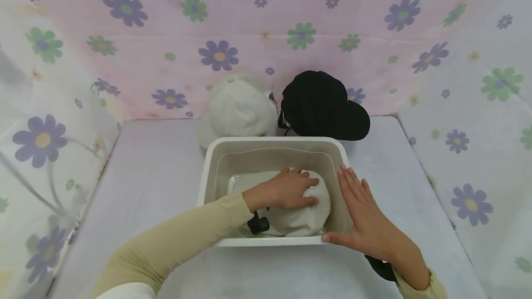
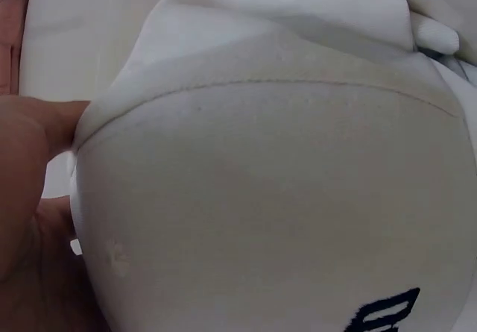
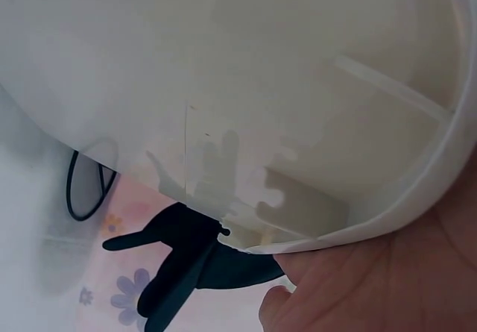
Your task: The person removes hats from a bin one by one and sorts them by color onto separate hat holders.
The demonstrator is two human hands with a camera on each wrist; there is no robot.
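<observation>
An off-white cap [image 1: 303,216] lies inside the pale plastic tub [image 1: 276,242]. My left hand [image 1: 293,188] reaches into the tub and rests on the cap's crown, its fingers spread over the cloth. Close up in the left wrist view, the cap [image 2: 268,183] shows a curved seam and a dark embroidered mark, with my hand at its left side. My right hand [image 1: 367,216] lies against the tub's right end, fingers straight, thumb at the front rim. The right wrist view shows the palm [image 3: 373,287] touching the rim of the tub [image 3: 246,71].
Behind the tub stand a second off-white cap [image 1: 241,107] on the left and a black cap [image 1: 313,105] on the right. The table [image 1: 154,165] has a pale cover. Flowered cloth [image 1: 166,59] rises at the back and both sides.
</observation>
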